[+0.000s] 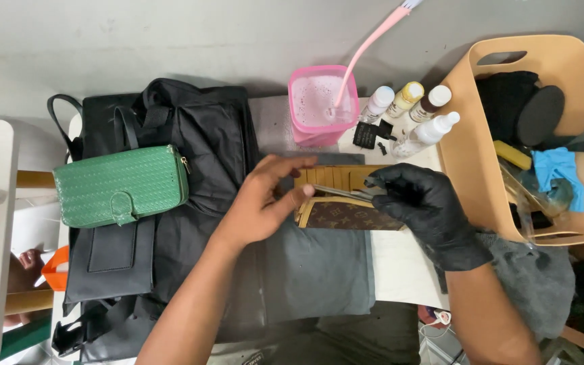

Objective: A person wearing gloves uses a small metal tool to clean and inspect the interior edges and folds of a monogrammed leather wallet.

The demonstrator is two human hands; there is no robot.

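A brown patterned wallet with a tan inside lies open on a grey cloth in the middle. My bare left hand rests on the wallet's left edge, thumb and fingers pressing it. My right hand, in a black glove, holds thin metal tweezers whose tips point left over the wallet's tan card slots.
A green woven purse lies on black bags at the left. A pink tub of foamy liquid with a pink brush stands behind, next to small bottles. A tan basket with cloths and sponges sits at right.
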